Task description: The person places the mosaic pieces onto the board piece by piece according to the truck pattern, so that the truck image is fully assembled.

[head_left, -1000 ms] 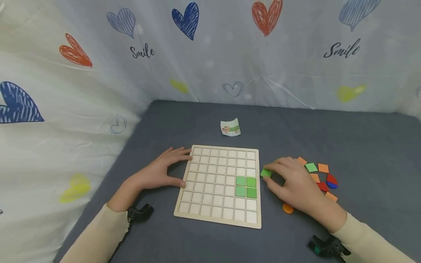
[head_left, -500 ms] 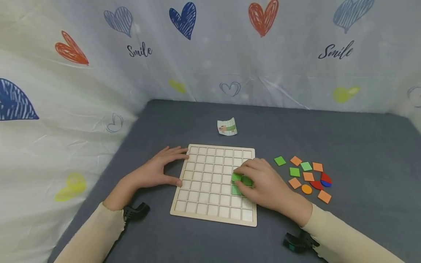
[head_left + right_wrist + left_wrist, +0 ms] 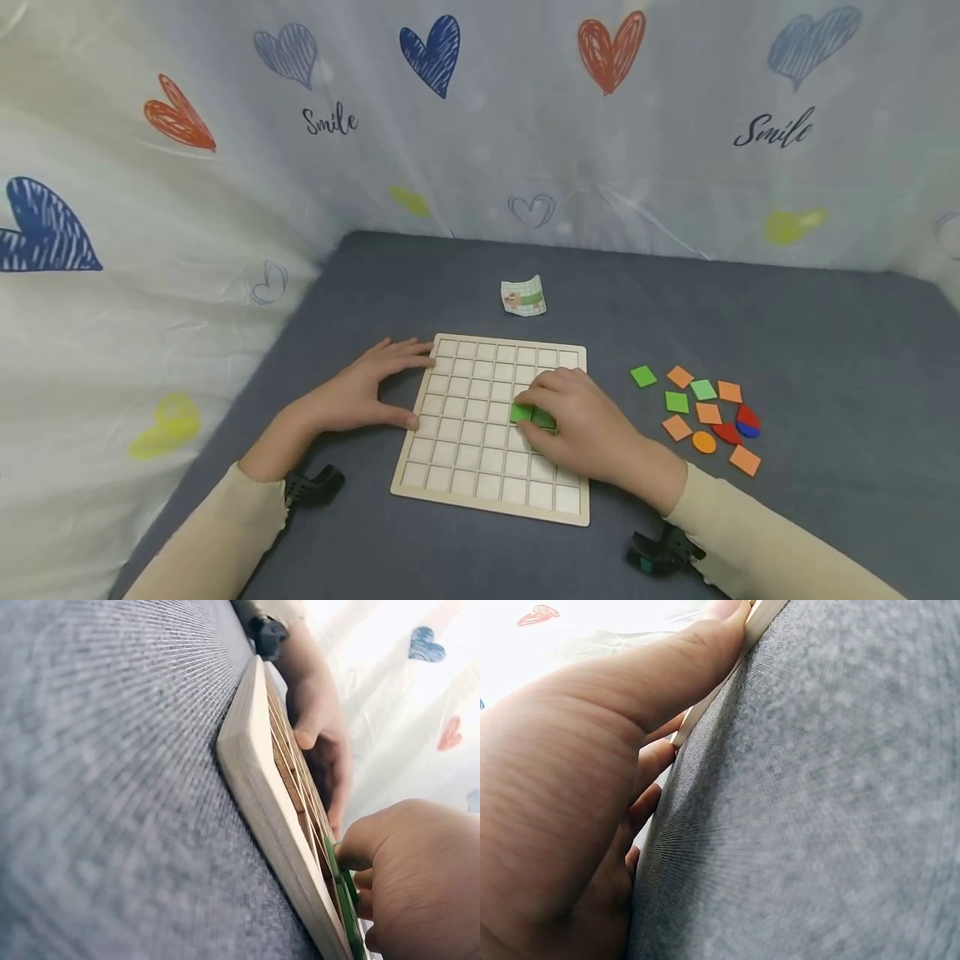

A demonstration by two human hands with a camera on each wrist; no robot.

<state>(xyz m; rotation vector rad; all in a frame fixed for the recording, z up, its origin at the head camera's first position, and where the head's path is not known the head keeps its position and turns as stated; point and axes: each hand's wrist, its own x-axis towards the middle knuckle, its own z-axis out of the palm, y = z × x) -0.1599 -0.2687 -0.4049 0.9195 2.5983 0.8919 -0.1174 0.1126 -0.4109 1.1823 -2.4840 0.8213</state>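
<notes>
A pale wooden grid board (image 3: 487, 505) lies flat on the dark grey table. My left hand (image 3: 360, 393) spans its left edge, with thumb and fingers extended and touching the rim; in the left wrist view the thumb (image 3: 682, 667) presses against that thin edge. Over the right part of the grid, my right hand (image 3: 581, 421) pinches a green square tile (image 3: 521, 413) between thumb and fingers, at the board's surface. Another green tile (image 3: 545, 420) sits in the grid just beside it, partly covered by the hand. More green cells are hidden beneath the right hand.
Right of the board lie loose pieces: green squares (image 3: 677, 402), orange squares (image 3: 708, 413), an orange disc (image 3: 703, 442), and red and red-blue rounded pieces (image 3: 747, 421). A small printed picture card (image 3: 523, 297) lies behind the board. A heart-patterned curtain (image 3: 480, 125) hangs beyond.
My right hand has carried the green tile from beside the board leftward onto the grid, then slightly further left. My left hand has stayed at the board's left edge.
</notes>
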